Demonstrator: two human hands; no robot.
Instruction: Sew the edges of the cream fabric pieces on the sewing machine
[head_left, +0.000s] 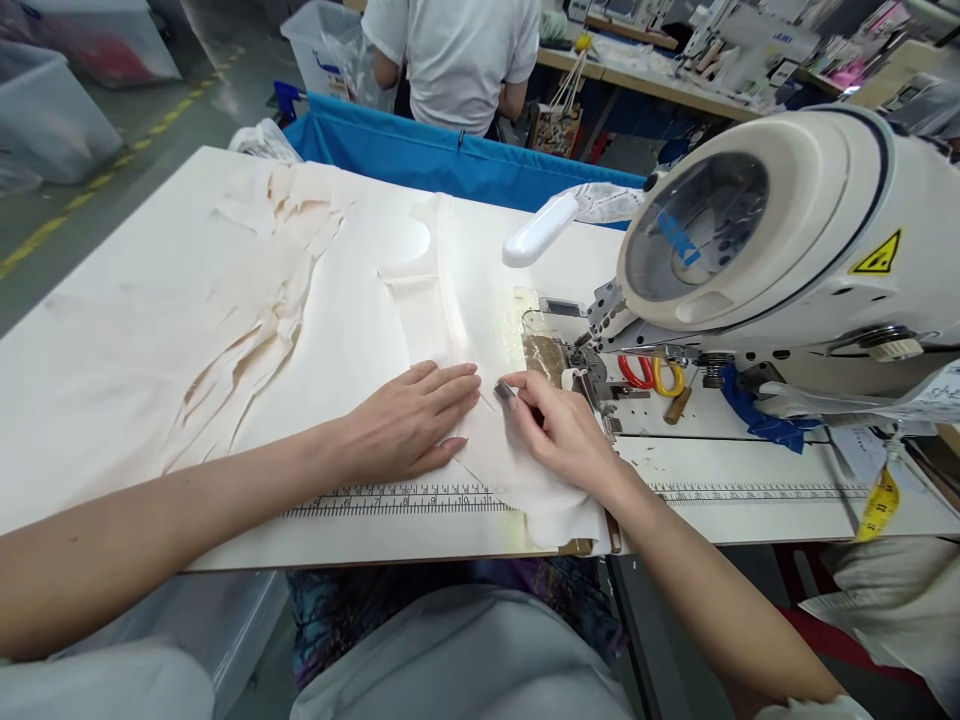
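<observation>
Flat on the pale cream fabric piece [424,310] lies my left hand [412,420], its fingers stretched out toward the sewing machine. My right hand [555,425] is closed around a small grey metal tool [505,391]; only its tip shows, so its exact kind is unclear. That tip is just right of my left fingertips, over the fabric. The cloth runs under both hands and drapes over the front edge beside the machine. The presser foot area [585,360] of the sewing machine [757,230] is right behind my right hand.
More crumpled cream fabric [277,310] lies on the left of the white table [480,535]. Red-handled and yellow-handled scissors [667,377] rest under the machine head. A white lamp [540,230] juts over the table. Behind hangs a blue cloth trough [360,135]; beyond sits a person [457,60].
</observation>
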